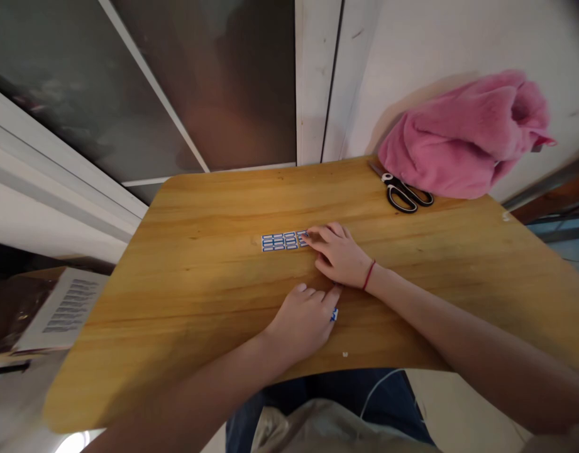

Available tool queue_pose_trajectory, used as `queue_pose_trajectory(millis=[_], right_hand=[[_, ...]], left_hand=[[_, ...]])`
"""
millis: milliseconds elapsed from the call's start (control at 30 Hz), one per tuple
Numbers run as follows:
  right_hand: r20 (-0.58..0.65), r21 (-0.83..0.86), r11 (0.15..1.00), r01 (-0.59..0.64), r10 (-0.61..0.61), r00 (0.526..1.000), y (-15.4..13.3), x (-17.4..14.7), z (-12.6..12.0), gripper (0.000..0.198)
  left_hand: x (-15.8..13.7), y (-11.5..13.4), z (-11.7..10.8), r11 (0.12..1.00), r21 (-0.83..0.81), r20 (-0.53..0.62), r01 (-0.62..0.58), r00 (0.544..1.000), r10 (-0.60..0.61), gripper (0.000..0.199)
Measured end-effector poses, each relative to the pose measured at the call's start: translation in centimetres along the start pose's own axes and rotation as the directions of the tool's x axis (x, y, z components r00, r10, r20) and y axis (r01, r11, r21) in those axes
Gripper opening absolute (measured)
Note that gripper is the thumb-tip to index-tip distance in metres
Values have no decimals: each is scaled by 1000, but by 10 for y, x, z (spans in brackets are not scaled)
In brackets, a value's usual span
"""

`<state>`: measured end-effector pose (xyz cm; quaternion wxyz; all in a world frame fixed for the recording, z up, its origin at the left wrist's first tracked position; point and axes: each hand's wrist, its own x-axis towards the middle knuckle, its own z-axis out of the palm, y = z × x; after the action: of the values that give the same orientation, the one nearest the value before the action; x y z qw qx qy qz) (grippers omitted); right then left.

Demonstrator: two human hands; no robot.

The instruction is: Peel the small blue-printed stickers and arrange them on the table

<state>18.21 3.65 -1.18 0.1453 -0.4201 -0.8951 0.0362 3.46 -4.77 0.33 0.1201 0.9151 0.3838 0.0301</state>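
Small white labels [273, 242] with blue borders lie in neat rows on the wooden table [199, 302]. My right hand [341, 255], with a red string round the wrist, rests at the right end of these rows. Its fingertips touch the last labels and cover part of them; the thumb is apart from the fingers. Nearer to me, my left hand [303, 321] is closed, palm down, its index finger reaching close to my right hand. A piece of blue-and-white label sheet [334, 314] pokes out from its thumb side; the rest of that piece is hidden.
Black-handled scissors [405, 192] lie at the back right, against a pink plush bundle [463, 135] leaning on the wall. A tiny white scrap [345, 354] is near the front edge. Left of the table stands a cardboard box [63, 308]; a framed dark panel door [199, 82] is behind.
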Motion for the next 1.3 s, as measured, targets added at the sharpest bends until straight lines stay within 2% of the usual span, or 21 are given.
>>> queue_pose_trajectory(millis=[200,333,400,467,567,633,733,900,967,1100,1200,1300], right_hand=[[-20,17,1000,-6,6,1000,-4,1,-1,51],[-143,110,994,-23,38,989,5,2,-4,48],[-268,172,984,-45,90,959,14,2,-6,43],[-387,229,971,-70,157,909,24,2,-8,39],[-451,283,956,-81,207,868,34,1,-10,36],[-444,300,951,-74,208,871,34,0,-11,34],[-394,265,962,-65,170,903,28,-3,-11,33],[-228,-36,994,-99,88,970,20,-6,-15,27],[-137,-108,989,-102,87,987,18,-6,-20,26],[27,-145,987,-75,80,996,16,-5,-27,27],[47,-132,991,-30,37,998,19,-5,-27,28],[4,-101,995,-6,7,1000,25,-5,-23,28]], left_hand=[[1,-1,1,1000,-5,0,5,1000,-5,41],[3,-5,2,1000,-10,-7,0,1000,0,48],[7,-6,2,1000,-5,-27,14,1000,-14,50],[13,-8,2,998,14,-45,58,997,-58,51],[25,-8,1,984,50,-46,169,985,-167,52],[30,-9,1,969,64,-50,238,971,-235,54],[32,-15,-1,961,62,-67,270,962,-266,59],[27,-33,-7,890,186,-107,415,909,-402,55],[26,-39,-9,876,225,-102,426,905,-413,52],[23,-44,-11,885,233,-97,403,915,-392,50],[21,-46,-13,875,225,-127,430,903,-411,48],[20,-49,-15,871,230,-134,434,901,-413,48]])
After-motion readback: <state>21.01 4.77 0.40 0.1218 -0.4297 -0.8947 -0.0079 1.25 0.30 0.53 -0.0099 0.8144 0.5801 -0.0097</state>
